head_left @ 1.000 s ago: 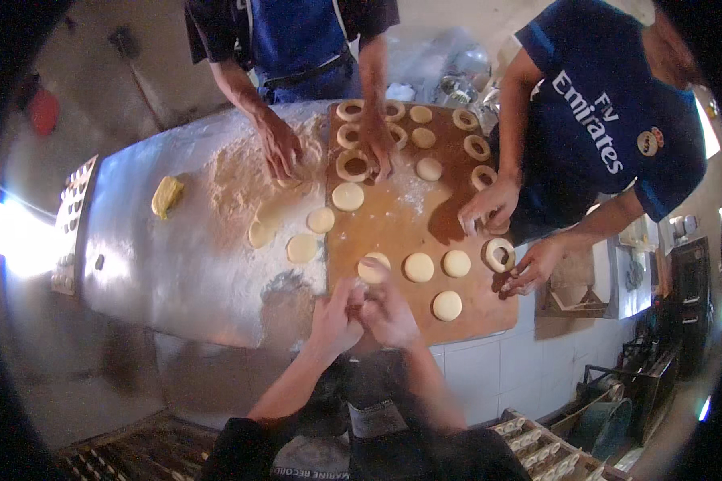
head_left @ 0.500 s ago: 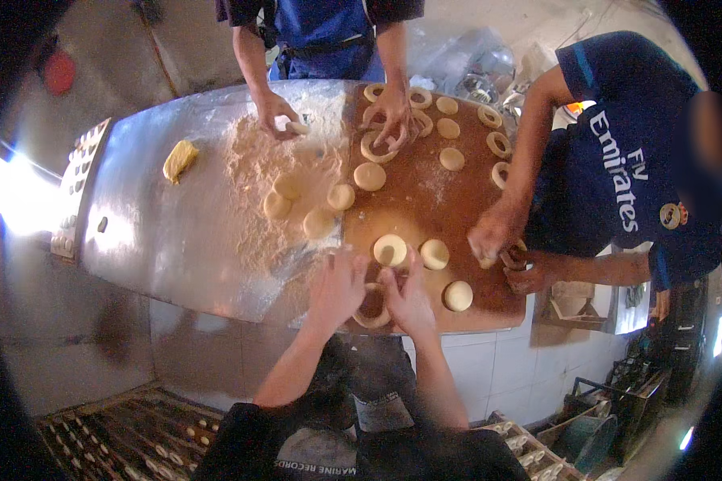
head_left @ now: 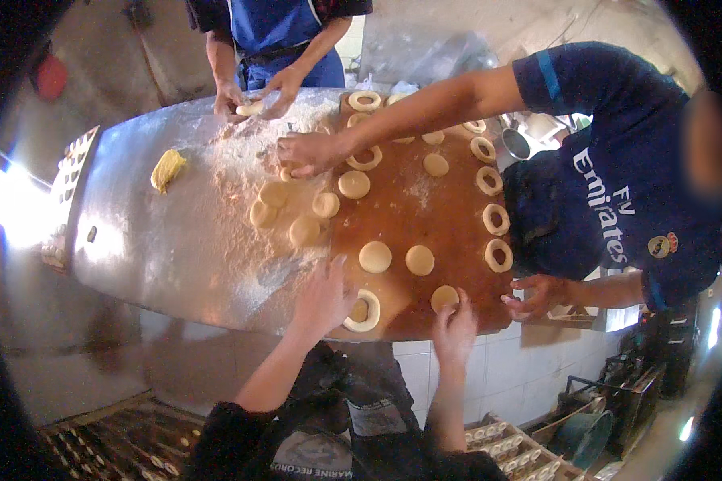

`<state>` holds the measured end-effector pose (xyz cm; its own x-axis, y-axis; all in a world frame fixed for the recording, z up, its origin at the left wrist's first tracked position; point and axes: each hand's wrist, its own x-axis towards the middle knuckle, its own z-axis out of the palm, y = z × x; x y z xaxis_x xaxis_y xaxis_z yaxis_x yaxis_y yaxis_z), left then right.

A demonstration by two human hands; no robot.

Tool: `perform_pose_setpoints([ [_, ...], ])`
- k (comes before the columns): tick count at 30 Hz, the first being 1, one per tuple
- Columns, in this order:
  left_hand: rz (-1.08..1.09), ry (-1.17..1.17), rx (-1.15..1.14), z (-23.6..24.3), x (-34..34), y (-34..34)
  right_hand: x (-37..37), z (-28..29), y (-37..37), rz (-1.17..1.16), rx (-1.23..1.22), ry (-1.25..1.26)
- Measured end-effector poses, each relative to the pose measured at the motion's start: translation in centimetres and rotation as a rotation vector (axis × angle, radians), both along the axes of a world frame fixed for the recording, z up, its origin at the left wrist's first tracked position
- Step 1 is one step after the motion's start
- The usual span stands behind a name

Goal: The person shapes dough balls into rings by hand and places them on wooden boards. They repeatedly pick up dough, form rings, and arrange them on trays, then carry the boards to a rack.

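My left hand (head_left: 322,297) rests open at the floury edge of the wooden board, fingers stretched beside a dough ring (head_left: 363,324) at the board's near left. My right hand (head_left: 456,325) grips a pale dough disc (head_left: 444,296) near the board's front edge. Two more discs (head_left: 375,256) (head_left: 419,260) lie above and between my hands. The board (head_left: 409,216) holds several rings (head_left: 496,218) along its right side. Several discs (head_left: 304,231) sit on flour to the left.
The metal table (head_left: 136,256) carries a yellow lump (head_left: 167,171). A co-worker in blue (head_left: 265,24) holds dough at the back. Another co-worker (head_left: 594,152) reaches across the board from the right. Racks of dough (head_left: 505,449) stand below, at lower right.
My hands have separated, the left leftward, the right rightward onto a disc. The right co-worker's arm now reaches across toward the flour. The back co-worker's hands have drawn back, holding dough.
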<state>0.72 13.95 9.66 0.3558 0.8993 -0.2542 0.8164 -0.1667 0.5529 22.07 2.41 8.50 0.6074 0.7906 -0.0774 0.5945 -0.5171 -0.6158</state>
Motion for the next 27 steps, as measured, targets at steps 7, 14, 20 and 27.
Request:
perform_pose_setpoints([
  [7,-0.24,-0.096,0.509,-6.7,4.9,2.9,-0.1,-1.8,0.8,-0.016,-0.189,-0.03],
  [14,-0.3,-0.757,-0.05,-6.1,1.0,4.1,-5.9,0.3,1.0,0.058,0.347,0.295],
  [20,-0.199,-0.614,-0.024,-3.8,-14.4,4.0,-17.0,1.3,5.8,0.289,0.093,0.416],
  [27,-0.489,-0.379,0.435,-12.0,-24.1,10.5,-26.6,-8.8,10.9,0.234,-0.114,-0.08],
])
